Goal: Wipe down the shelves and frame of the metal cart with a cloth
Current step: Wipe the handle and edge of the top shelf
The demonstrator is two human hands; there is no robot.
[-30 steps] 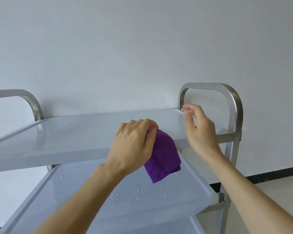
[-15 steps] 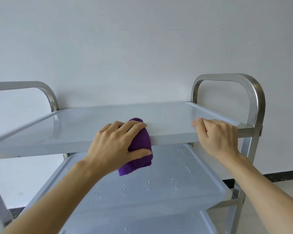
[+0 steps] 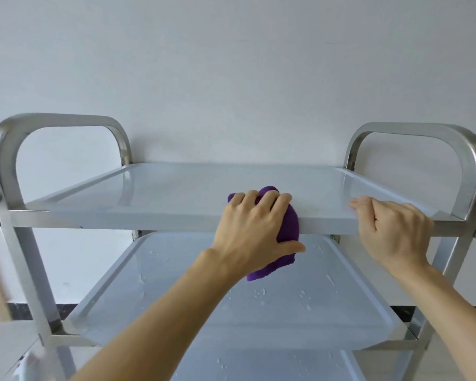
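A metal cart fills the view, with a top shelf [image 3: 176, 188], a wet middle shelf [image 3: 259, 312] and arched steel handles on the left [image 3: 0, 160] and right [image 3: 473, 160]. My left hand [image 3: 253, 229] grips a purple cloth [image 3: 289, 229] wrapped over the front edge of the top shelf, fingers on top and thumb beneath. The cloth's tail hangs below the shelf edge. My right hand [image 3: 393, 229] grips the same front edge further right, near the right handle post.
Water drops [image 3: 259, 292] lie on the middle shelf. A lower shelf [image 3: 259, 364] shows at the bottom. A plain white wall stands right behind the cart, with a dark skirting strip [image 3: 412, 312] at floor level.
My left hand brought the cloth up from below onto the top shelf's front edge. My right hand came down and closed on that edge. The view shifted so both handles show.
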